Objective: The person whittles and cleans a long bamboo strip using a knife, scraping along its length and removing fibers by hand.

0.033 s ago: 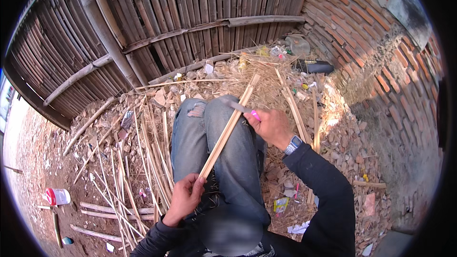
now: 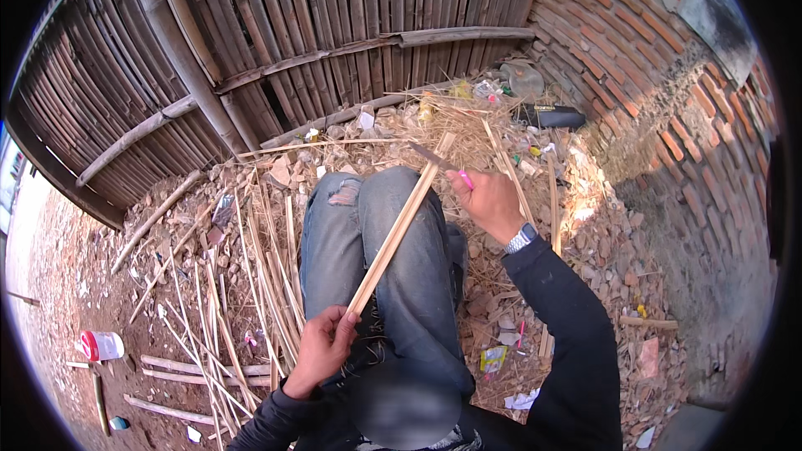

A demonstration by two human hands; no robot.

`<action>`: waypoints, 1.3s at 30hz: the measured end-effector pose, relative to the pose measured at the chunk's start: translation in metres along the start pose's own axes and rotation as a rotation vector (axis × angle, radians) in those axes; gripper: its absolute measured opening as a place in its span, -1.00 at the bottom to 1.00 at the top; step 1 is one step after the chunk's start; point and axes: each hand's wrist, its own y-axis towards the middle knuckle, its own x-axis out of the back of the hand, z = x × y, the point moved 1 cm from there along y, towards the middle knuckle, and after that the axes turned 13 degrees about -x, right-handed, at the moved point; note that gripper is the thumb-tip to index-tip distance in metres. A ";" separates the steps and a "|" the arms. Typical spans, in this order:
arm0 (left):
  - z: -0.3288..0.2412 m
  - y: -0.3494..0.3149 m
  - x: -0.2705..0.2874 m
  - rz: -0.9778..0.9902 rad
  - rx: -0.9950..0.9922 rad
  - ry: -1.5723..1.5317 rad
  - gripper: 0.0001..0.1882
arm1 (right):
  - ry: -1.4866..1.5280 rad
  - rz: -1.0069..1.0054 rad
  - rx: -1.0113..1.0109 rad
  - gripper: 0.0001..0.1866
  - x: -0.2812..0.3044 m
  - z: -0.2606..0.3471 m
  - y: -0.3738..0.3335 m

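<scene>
A long, pale bamboo strip (image 2: 397,235) slants across my jeans-covered thighs, its far end beyond my right knee. Its near end is pinched by my left hand (image 2: 324,349), thumb on top. My right hand (image 2: 489,202) is closed round the pink handle of a knife (image 2: 428,154). The blade crosses the strip close to its far end and appears to touch it. Most of the handle is hidden inside my fist.
Several loose bamboo strips (image 2: 269,277) lie at my left, and others (image 2: 511,171) on my right. Ahead stands a bamboo-slat wall (image 2: 334,0); a brick wall (image 2: 618,21) rises on the right. Rubble and litter surround me. A red-and-white tub (image 2: 102,346) lies far left.
My right hand and the knife have moved away from me along the bamboo strip, toward its far end. My left hand keeps its grip in nearly the same place.
</scene>
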 end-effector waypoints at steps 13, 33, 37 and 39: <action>0.003 -0.009 -0.002 -0.143 -0.228 0.397 -0.84 | 0.222 0.023 -0.020 -0.31 0.030 0.024 -0.007; -0.010 -0.016 0.004 -0.203 -0.450 0.703 -0.81 | 0.519 0.018 -0.166 -0.66 0.034 0.034 0.029; -0.011 -0.015 0.003 -0.210 -0.459 0.687 -0.81 | 0.574 0.032 -0.204 -0.62 0.024 0.021 0.031; -0.009 -0.013 0.004 -0.214 -0.450 0.667 -0.81 | 0.694 -0.002 -0.140 -0.59 0.018 0.017 0.034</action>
